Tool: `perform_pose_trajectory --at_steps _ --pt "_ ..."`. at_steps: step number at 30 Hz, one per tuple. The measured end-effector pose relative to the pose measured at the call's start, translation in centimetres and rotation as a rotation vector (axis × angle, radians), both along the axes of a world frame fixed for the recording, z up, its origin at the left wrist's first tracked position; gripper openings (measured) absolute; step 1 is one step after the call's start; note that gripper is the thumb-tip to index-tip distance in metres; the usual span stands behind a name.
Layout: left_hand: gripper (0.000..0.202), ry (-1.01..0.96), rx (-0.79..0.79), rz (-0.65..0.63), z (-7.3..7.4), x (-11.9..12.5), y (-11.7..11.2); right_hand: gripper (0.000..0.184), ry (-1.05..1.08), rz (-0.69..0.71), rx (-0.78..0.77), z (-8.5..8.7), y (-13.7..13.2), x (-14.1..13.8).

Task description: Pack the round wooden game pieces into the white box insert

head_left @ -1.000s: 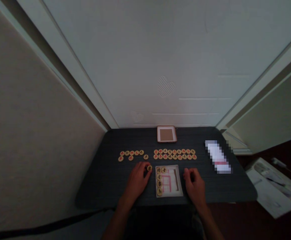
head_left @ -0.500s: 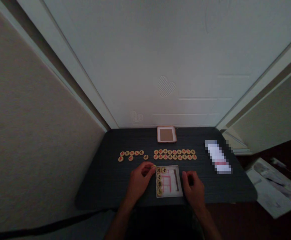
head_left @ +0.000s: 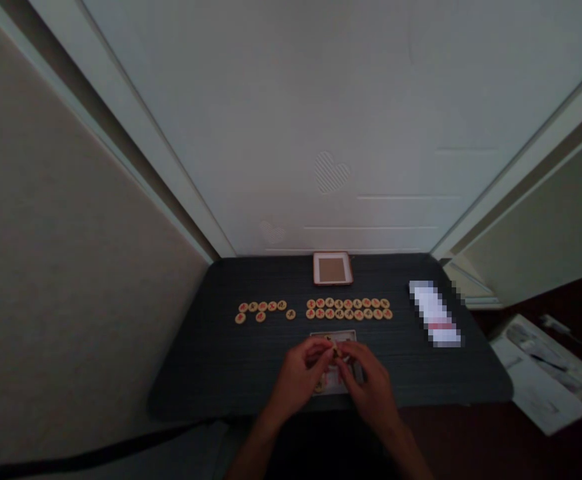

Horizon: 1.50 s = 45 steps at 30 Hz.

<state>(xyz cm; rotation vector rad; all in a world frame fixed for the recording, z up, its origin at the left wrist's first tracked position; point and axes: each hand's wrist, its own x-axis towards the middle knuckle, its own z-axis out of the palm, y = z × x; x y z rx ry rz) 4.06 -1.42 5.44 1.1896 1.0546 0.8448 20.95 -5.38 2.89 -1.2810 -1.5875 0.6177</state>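
Note:
Over a shallow white box, my left hand and my right hand meet fingertip to fingertip. A round wooden Chinese chess piece with a dark character is pinched between them. My hands cover most of the box. One piece shows at its lower left, and the other pieces inside are largely hidden. Beyond the box, two rows of chess pieces with red and black characters lie on the dark table. A looser group of pieces lies to their left.
A square tray or lid with an orange-brown edge sits at the table's back, against the white door. A blurred-out bright object lies on the right. Below, at far right, an open white box stands on the floor.
My left hand has moved right with the chess piece, over the box. My right hand has come left from beside the box and now touches the piece too.

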Motion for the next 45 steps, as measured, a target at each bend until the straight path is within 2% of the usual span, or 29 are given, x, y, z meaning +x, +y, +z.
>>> perform_pose_trajectory --at_steps 5,11,19,27,35,45 --pt "0.029 -0.005 -0.015 -0.007 -0.3 -0.2 0.1 0.03 -0.001 0.018 -0.033 -0.3 0.0 0.0" --pt "0.029 -0.034 -0.018 -0.032 -0.8 -0.3 0.0 0.028 0.036 0.019 -0.107 -0.3 0.1 0.2" --pt "0.026 0.024 0.016 -0.058 -0.2 -0.3 0.0 0.024 0.169 -0.021 -0.247 -0.3 0.3 0.2" --pt "0.024 0.076 0.031 -0.081 0.2 0.1 -0.3 0.032 0.346 -0.099 -0.392 -0.2 0.3 0.2" --pt "0.025 0.121 0.089 -0.015 0.1 0.8 -0.4 0.031 0.409 -0.116 -0.395 0.3 0.2 0.1" --pt "0.023 0.119 0.061 0.02 0.0 0.9 -0.2 0.028 0.402 -0.062 -0.398 0.2 -0.1 0.2"
